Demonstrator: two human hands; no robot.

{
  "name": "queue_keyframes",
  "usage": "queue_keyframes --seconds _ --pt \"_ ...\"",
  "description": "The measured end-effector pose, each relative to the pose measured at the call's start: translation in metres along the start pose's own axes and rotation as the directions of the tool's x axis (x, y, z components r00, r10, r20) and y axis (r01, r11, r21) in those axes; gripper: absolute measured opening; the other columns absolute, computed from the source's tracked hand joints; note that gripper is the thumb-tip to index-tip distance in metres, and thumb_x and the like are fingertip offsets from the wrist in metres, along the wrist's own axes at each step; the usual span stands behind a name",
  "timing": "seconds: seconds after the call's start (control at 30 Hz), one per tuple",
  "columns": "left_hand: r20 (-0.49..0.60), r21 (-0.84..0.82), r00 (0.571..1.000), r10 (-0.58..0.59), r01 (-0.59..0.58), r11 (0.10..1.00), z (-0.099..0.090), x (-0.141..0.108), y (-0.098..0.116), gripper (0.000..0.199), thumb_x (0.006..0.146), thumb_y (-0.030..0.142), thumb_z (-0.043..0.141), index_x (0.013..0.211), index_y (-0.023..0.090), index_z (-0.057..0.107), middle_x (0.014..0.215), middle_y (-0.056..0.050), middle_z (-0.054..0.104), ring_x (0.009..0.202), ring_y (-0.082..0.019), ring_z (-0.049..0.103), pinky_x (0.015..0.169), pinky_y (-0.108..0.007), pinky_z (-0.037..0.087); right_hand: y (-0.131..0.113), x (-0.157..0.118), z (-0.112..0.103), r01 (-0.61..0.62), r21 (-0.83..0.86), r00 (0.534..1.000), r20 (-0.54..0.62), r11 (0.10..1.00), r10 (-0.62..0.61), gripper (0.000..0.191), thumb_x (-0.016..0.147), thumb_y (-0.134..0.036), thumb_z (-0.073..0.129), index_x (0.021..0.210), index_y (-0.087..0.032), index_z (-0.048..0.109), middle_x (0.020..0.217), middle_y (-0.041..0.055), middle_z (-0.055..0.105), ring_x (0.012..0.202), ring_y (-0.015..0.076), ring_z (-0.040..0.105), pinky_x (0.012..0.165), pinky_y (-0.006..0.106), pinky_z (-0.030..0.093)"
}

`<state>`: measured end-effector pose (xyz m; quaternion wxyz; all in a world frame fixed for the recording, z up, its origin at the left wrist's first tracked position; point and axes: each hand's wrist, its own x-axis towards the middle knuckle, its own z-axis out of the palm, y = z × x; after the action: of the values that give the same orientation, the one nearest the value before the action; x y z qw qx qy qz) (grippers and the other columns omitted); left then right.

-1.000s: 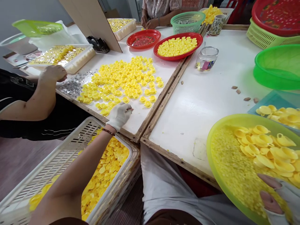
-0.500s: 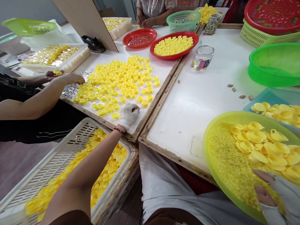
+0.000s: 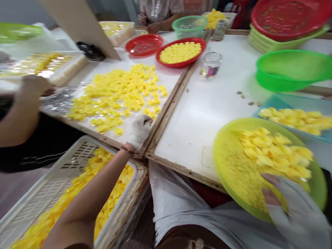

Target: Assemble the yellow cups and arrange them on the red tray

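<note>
My left hand [image 3: 140, 130], in a white glove with bare fingertips, rests on the white table by the wooden edge, fingers curled in; whatever they hold is hidden. Beyond it spread many small yellow cup pieces [image 3: 119, 86]. My right hand [image 3: 290, 204], also gloved, is over the yellow-green bowl [image 3: 220, 155] at the lower right, its thumb and a finger apart over small pale yellow bits [image 3: 241, 176]. Larger yellow cups [image 3: 277, 152] are heaped on the bowl's far side.
A white crate [image 3: 64, 166] of yellow pieces stands below the table at left. Another person's arm [image 3: 23, 110] reaches in from the left. Beyond are red plates [image 3: 144, 45], a glass jar [image 3: 211, 65], a green basin [image 3: 293, 71] and a blue tray [image 3: 295, 119].
The view has shifted, so most things sit further left. My right hand shows more fully over the bowl. The other person's hand has moved away from the yellow pieces toward the left tray.
</note>
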<state>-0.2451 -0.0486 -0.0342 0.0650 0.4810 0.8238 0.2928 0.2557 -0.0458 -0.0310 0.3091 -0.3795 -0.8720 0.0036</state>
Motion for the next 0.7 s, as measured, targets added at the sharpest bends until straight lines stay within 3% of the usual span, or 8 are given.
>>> queue_keyframes --seconds 0.07,0.13,0.27,0.33,0.37,0.5,0.6,0.7 --pt "-0.021 -0.143 0.985 0.171 -0.172 0.975 0.001 -0.014 0.046 0.013 0.091 0.027 0.057 0.091 0.019 0.067 0.088 -0.004 0.071 0.084 -0.021 0.064 0.081 -0.032 0.052 -0.013 0.008 -0.002 0.027 -0.017 0.999 -0.025 1.000 -0.027 0.031 0.099 -0.029 0.059 0.126 -0.015 0.065 0.109 0.0146 0.074 0.100 0.0299 0.070 0.090 0.044 0.056" --pt "-0.036 -0.282 0.931 0.363 -0.358 0.890 0.008 -0.028 0.098 0.010 0.091 0.026 0.059 0.091 0.019 0.066 0.087 -0.003 0.069 0.083 -0.019 0.063 0.080 -0.031 0.052 -0.020 0.015 -0.002 0.003 0.003 0.998 -0.064 1.000 -0.003 0.027 0.098 -0.024 0.061 0.124 -0.016 0.064 0.107 0.0130 0.074 0.101 0.0279 0.070 0.090 0.042 0.057" --pt "-0.008 -0.493 0.725 0.688 -0.602 0.628 0.047 -0.061 0.195 0.011 0.095 0.020 0.054 0.090 0.019 0.064 0.092 -0.004 0.067 0.088 -0.018 0.064 0.082 -0.030 0.052 -0.020 0.020 -0.002 -0.053 0.036 0.988 -0.146 0.998 0.058 0.017 0.097 -0.018 0.060 0.113 -0.018 0.067 0.100 0.0096 0.074 0.095 0.0242 0.070 0.085 0.039 0.059" --pt "0.083 -0.468 0.643 0.761 -0.649 0.600 0.072 -0.075 0.230 0.016 0.099 0.020 0.049 0.097 0.018 0.064 0.101 -0.007 0.068 0.094 -0.020 0.065 0.086 -0.032 0.052 -0.021 0.020 -0.003 -0.084 0.053 0.977 -0.193 0.995 0.093 0.014 0.098 -0.017 0.058 0.108 -0.019 0.067 0.097 0.0087 0.074 0.091 0.0229 0.070 0.083 0.039 0.059" --pt "0.153 -0.395 0.628 0.763 -0.669 0.630 0.083 -0.080 0.242 0.018 0.100 0.021 0.047 0.102 0.017 0.065 0.106 -0.010 0.068 0.097 -0.021 0.065 0.088 -0.034 0.052 -0.022 0.019 -0.003 -0.101 0.063 0.970 -0.214 0.993 0.112 0.012 0.098 -0.018 0.058 0.105 -0.019 0.067 0.096 0.0086 0.074 0.089 0.0224 0.070 0.082 0.038 0.059" --pt "0.403 0.049 0.662 0.632 -0.705 0.708 0.105 -0.086 0.263 0.028 0.103 0.027 0.043 0.111 0.013 0.066 0.112 -0.017 0.067 0.105 -0.031 0.065 0.090 -0.041 0.050 -0.024 0.019 -0.002 -0.131 0.088 0.954 -0.258 0.987 0.150 0.011 0.099 -0.021 0.057 0.099 -0.020 0.068 0.093 0.0080 0.074 0.087 0.0220 0.070 0.080 0.037 0.058" --pt "0.464 0.174 0.667 0.582 -0.713 0.679 0.103 -0.090 0.265 0.033 0.103 0.028 0.039 0.110 0.012 0.067 0.113 -0.018 0.068 0.107 -0.034 0.064 0.091 -0.044 0.049 -0.023 0.020 -0.001 -0.123 0.091 0.962 -0.235 0.988 0.141 0.013 0.100 -0.023 0.055 0.097 -0.021 0.067 0.093 0.0073 0.075 0.086 0.0216 0.069 0.081 0.037 0.057" --pt "0.492 0.231 0.710 0.504 -0.664 0.711 0.095 -0.100 0.268 0.035 0.103 0.030 0.038 0.115 0.010 0.066 0.114 -0.020 0.068 0.108 -0.036 0.065 0.091 -0.045 0.049 -0.023 0.020 0.000 -0.127 0.075 0.966 -0.217 0.989 0.140 0.015 0.101 -0.024 0.053 0.095 -0.021 0.067 0.092 0.0071 0.075 0.086 0.0219 0.069 0.081 0.037 0.056"
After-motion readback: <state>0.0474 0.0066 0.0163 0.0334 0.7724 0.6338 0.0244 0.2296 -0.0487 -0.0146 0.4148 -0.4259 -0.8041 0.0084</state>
